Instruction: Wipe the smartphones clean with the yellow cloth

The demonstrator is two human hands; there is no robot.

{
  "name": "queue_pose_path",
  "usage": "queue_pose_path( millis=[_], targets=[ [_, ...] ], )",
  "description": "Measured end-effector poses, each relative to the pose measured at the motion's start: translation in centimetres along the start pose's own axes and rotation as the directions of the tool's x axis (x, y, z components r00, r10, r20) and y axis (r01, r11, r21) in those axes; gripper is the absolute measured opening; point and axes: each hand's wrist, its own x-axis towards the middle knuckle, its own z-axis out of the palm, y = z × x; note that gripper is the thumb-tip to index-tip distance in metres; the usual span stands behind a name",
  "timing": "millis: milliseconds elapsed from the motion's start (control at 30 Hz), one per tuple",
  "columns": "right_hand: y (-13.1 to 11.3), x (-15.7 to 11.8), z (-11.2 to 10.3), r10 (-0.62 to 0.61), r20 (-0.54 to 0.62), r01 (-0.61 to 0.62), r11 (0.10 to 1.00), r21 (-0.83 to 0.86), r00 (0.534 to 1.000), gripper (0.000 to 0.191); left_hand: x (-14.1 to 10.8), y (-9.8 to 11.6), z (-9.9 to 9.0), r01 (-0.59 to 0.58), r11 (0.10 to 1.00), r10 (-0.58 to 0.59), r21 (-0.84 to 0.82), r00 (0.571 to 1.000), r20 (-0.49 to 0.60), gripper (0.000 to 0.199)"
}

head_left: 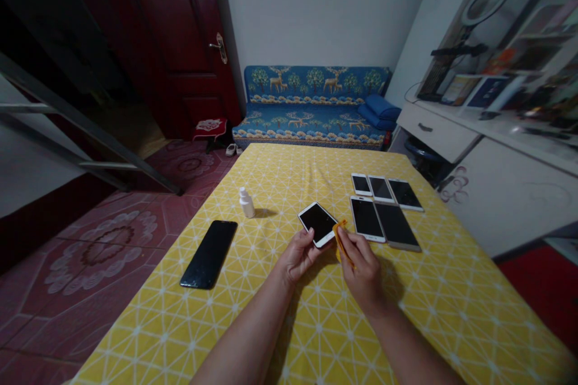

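I log one white phone [318,222] over the table [451,301], gripped between thumb and fingers of the left hand [303,254]. The right hand [365,261] pinches one orange cloth [339,231] at the phone's edge. Also counted: five phones [397,225] at right (rows of three, two), one black phone [210,254], one bottle [247,204].
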Motion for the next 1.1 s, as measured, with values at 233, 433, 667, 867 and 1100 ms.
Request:
queue_pose_path(
  millis=[233, 433, 667, 867, 1100],
  targets=[
    [-1.1, -0.2, 0.2, -0.123, 0.137, 0.129, 0.991, -0.037, 0.983, 0.066, 0.0, 0.1, -0.3, 0.028, 1.000, -0.027, 0.004, 0.996, -0.090, 0.022],
    [-1.8, 0.2, 0.1, -0.144, 0.197, 0.152, 0.988, -0.023, 0.970, 0.061, -0.3, -0.1, 0.4, -0.071, 0.996, 0.074, 0.058, 0.996, -0.056, 0.032],
    [-1.2, 0.0, -0.1, -0.080, 0.243, 0.099, 0.993, -0.067, 0.967, 0.057, -0.2, -0.7, 0.0, -0.163, 0.976, 0.173, 0.147, 0.983, -0.057, 0.058],
    [0.2, 0.1, -0.3, 0.014, 0.175, 0.008, 0.993, -0.122, 0.985, 0.055, -0.4, -0.7, 0.4, -0.145, 0.959, 0.168, 0.244, 0.983, -0.077, 0.055],
    [3.3, 0.1, -0.4, 0.443, 0.013, -0.442, 0.892, 0.097, 0.896, 0.036, -0.4, -0.6, 0.4, -0.117, 0.953, 0.138, 0.280, 0.989, -0.056, 0.052]
  ],
)
